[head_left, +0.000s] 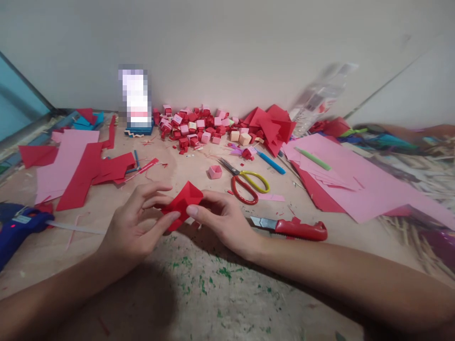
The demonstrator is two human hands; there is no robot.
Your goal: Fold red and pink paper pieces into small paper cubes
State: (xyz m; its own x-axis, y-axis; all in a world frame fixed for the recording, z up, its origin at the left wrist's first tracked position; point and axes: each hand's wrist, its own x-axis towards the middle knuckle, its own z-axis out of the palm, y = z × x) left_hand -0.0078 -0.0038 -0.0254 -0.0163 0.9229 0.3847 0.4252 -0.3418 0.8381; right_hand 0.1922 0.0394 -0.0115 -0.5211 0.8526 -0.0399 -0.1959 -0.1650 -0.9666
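Note:
A small piece of folded red paper [185,201] is held up between both hands above the table. My left hand [138,218] pinches its left side, thumb in front and fingers behind. On its right edge, the thumb and fingers of my right hand [223,220] are closed too. Behind the hands sits a small open pink paper box [215,172]. Scissors [245,182] with red and yellow handles lie just beyond my right hand. A red utility knife [298,228], blade out, rests to the right of that hand.
Many small folded paper cubes [199,125] are piled by the wall. Pink sheets [341,166] lie at right, red strips [78,175] at left. A blue glue gun [21,232] is at the left edge. A phone [137,97] and plastic bottle [320,99] stand behind.

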